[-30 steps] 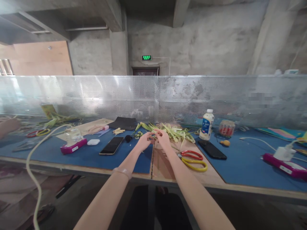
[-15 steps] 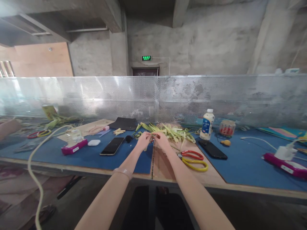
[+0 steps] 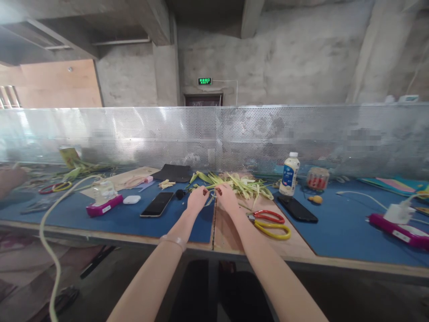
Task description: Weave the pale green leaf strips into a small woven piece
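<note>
My left hand (image 3: 197,199) and right hand (image 3: 225,197) were near each other but apart, above the seam where the blue mat (image 3: 201,228) met the brown board (image 3: 228,239). The fingertips of each were drawn together, pinched as far as I could see on a thin green strip (image 3: 210,193), which ran across the small gap between them. Its ends were hidden in my fingers, so I couldn't tell whether it was knotted, twisted or merely held.

I judged that I was partway through with this one strip: it was in both hands and not laid down. Just beyond my hands, the leaves (image 3: 248,184) lay in a loose, tangled heap, mostly on the far part of the board, and I took them for material not worked so far. I could pick out no finished piece near me. The scissors (image 3: 268,222) lay on the board to the right of my right arm, with neither hand on them. A phone (image 3: 157,205) lay left of my left hand, and a bottle (image 3: 289,174) stood beyond the scissors, to the right of the heap
</note>
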`<state>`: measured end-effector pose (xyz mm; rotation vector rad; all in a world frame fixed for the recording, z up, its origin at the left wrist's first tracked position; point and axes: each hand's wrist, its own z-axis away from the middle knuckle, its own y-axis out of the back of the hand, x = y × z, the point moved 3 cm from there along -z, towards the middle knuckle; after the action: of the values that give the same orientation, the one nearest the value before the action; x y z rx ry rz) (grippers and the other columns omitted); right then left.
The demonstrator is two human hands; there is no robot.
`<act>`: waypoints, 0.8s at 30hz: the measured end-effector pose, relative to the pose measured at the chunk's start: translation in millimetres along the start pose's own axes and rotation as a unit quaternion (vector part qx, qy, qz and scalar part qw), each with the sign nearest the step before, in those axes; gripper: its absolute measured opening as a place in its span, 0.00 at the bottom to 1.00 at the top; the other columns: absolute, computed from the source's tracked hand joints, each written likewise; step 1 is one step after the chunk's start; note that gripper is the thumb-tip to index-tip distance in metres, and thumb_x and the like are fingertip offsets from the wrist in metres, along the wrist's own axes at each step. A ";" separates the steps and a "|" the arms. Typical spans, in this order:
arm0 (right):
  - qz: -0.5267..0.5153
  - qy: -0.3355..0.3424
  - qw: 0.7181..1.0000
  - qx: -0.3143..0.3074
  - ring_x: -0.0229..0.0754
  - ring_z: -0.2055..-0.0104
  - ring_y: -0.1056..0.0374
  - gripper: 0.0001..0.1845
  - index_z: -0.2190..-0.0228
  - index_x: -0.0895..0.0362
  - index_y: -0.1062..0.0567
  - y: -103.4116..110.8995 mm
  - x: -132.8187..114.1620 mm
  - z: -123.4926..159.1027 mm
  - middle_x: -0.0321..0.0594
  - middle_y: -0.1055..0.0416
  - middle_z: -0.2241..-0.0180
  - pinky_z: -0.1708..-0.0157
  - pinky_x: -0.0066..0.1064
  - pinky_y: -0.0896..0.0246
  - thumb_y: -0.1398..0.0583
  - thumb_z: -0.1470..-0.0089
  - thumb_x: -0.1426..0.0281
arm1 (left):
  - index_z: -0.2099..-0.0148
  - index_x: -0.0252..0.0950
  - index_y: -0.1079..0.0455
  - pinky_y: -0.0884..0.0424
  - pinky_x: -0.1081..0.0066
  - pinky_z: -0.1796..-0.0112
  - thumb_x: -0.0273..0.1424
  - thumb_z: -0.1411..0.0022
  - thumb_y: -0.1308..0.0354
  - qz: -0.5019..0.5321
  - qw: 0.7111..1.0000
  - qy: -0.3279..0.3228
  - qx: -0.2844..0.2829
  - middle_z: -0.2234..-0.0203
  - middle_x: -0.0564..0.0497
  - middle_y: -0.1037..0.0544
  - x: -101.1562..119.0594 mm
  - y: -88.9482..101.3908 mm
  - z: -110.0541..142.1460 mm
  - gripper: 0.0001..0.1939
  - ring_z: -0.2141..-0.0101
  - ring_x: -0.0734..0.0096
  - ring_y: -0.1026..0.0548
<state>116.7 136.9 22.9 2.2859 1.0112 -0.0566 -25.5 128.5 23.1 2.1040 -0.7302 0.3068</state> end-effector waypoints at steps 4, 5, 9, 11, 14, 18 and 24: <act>0.026 0.004 0.999 -0.034 0.41 0.61 0.38 0.10 0.67 0.56 0.26 -1.2 -3.7 1.4 0.41 0.33 0.66 0.58 0.32 0.42 0.47 0.47 0.75 | 0.67 0.36 0.32 0.38 0.73 0.67 0.26 0.45 0.47 -0.064 0.997 0.036 -0.004 0.71 0.48 0.25 -0.6 2.0 2.6 0.04 0.68 0.68 0.28; 0.028 0.004 0.999 -0.038 0.41 0.60 0.38 0.10 0.67 0.56 0.26 -0.9 -4.4 1.5 0.41 0.33 0.65 0.57 0.31 0.42 0.47 0.47 0.75 | 0.67 0.36 0.32 0.38 0.73 0.67 0.26 0.45 0.48 -0.081 0.996 0.041 -0.005 0.70 0.48 0.25 -0.5 2.6 3.1 0.04 0.67 0.68 0.28; 0.028 -0.007 0.999 -0.034 0.42 0.59 0.38 0.10 0.67 0.56 0.27 2.2 -5.8 1.7 0.42 0.33 0.65 0.58 0.32 0.43 0.47 0.47 0.75 | 0.68 0.36 0.31 0.38 0.72 0.66 0.27 0.44 0.48 -0.130 0.991 0.039 0.018 0.71 0.46 0.24 0.8 5.8 3.9 0.05 0.66 0.65 0.27; 0.024 -0.014 0.999 -0.022 0.42 0.60 0.38 0.10 0.67 0.56 0.27 4.1 -5.6 1.7 0.42 0.33 0.65 0.59 0.32 0.43 0.48 0.47 0.75 | 0.68 0.36 0.30 0.38 0.72 0.66 0.29 0.42 0.49 -0.119 0.992 0.036 0.035 0.71 0.46 0.24 1.5 6.7 3.9 0.07 0.66 0.65 0.27; 0.017 -0.022 1.000 -0.004 0.41 0.61 0.38 0.10 0.68 0.56 0.27 6.0 -4.8 1.7 0.42 0.33 0.65 0.60 0.32 0.42 0.48 0.47 0.76 | 0.68 0.36 0.29 0.38 0.73 0.67 0.32 0.41 0.50 -0.066 0.995 0.035 0.061 0.74 0.48 0.24 1.9 7.9 2.8 0.09 0.69 0.67 0.27; 0.011 -0.034 0.999 -0.006 0.41 0.62 0.38 0.09 0.68 0.56 0.27 5.1 -3.2 1.6 0.42 0.33 0.65 0.61 0.32 0.42 0.48 0.47 0.75 | 0.73 0.35 0.28 0.38 0.74 0.68 0.35 0.43 0.46 0.031 0.994 0.023 0.105 0.77 0.50 0.25 3.0 11.8 -0.9 0.11 0.72 0.70 0.28; -0.009 -0.052 0.998 -0.015 0.41 0.61 0.38 0.09 0.68 0.56 0.27 2.7 -0.6 1.2 0.41 0.34 0.64 0.60 0.32 0.42 0.47 0.47 0.74 | 0.71 0.32 0.30 0.39 0.76 0.81 0.39 0.49 0.41 0.362 0.923 0.126 -0.003 0.84 0.53 0.29 0.0 -1.1 -5.3 0.13 0.82 0.74 0.32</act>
<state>118.3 134.5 23.5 2.2219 0.9717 -0.1651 -24.6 133.3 25.6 1.6658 -1.3252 0.9532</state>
